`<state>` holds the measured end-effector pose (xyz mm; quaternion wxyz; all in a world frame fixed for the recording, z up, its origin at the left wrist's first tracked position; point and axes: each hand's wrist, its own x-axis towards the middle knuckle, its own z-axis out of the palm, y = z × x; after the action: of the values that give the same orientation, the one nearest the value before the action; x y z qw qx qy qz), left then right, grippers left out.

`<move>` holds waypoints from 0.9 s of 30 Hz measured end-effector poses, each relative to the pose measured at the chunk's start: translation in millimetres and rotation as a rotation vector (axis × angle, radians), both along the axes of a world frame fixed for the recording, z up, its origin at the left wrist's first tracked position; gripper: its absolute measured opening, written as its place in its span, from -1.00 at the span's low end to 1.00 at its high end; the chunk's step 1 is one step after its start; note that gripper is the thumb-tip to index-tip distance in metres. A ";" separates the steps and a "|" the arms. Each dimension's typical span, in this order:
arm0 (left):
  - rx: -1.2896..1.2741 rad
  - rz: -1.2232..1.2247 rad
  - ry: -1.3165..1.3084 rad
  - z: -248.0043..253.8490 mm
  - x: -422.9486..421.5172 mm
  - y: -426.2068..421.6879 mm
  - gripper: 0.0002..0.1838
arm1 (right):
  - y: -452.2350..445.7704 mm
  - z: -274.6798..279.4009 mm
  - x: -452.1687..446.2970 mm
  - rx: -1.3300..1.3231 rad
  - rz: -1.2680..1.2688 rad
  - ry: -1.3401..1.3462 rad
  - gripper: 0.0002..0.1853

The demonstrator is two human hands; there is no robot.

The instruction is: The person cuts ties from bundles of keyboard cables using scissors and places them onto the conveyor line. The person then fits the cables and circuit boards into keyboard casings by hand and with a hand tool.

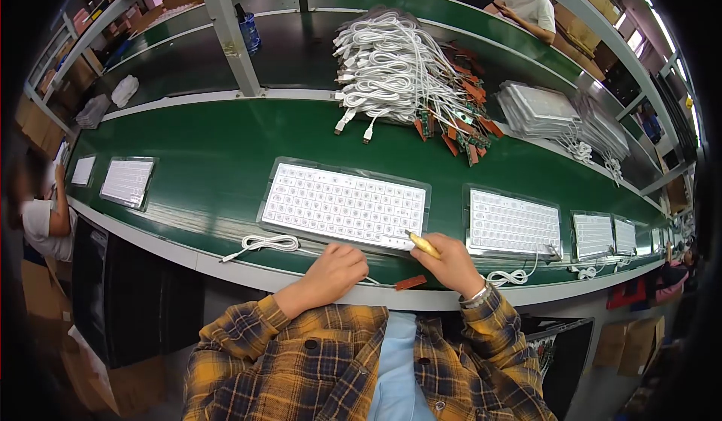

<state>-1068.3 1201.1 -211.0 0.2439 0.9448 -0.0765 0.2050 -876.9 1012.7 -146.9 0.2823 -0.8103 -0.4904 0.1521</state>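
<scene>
A white keyboard panel with rows of square key positions (344, 199) lies in a clear tray in front of me. My right hand (449, 261) is closed round a yellow-handled tool (425, 245), its dark tip at the panel's lower right corner; the tool's kind is unclear. My left hand (331, 272) is closed at the panel's front edge, fingers curled down. A white USB cable (269, 245) is coiled to its left, and a thin white length comes out on its right; the fingertips are hidden. Between the hands lies a reddish-brown strip (411, 282).
White cables (391, 67) with small circuit boards are heaped behind the panel. Stacked clear trays (538, 103) stand at the back right. More panels (514, 221) sit along the green belt (203, 142). A metal post (229, 33) rises at the back. Other people sit left and across.
</scene>
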 end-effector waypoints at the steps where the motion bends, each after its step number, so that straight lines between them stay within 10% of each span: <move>1: 0.000 -0.004 0.002 2.9 5.3 -4.1 -0.96 | -3.0 3.4 2.0 0.000 -0.004 0.002 -0.76; 5: -0.473 0.158 0.111 18.2 30.7 -8.1 -0.94 | -6.7 26.2 8.0 -0.006 -0.126 0.155 -0.75; 27: -0.186 0.423 0.009 16.1 95.7 -40.2 -0.90 | -3.5 16.4 47.9 -0.208 0.271 -0.626 -0.76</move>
<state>-972.6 1160.9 -194.9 0.2818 0.9141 0.1434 0.2538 -828.9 1009.2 -130.5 0.0119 -0.7697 -0.6380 -0.0185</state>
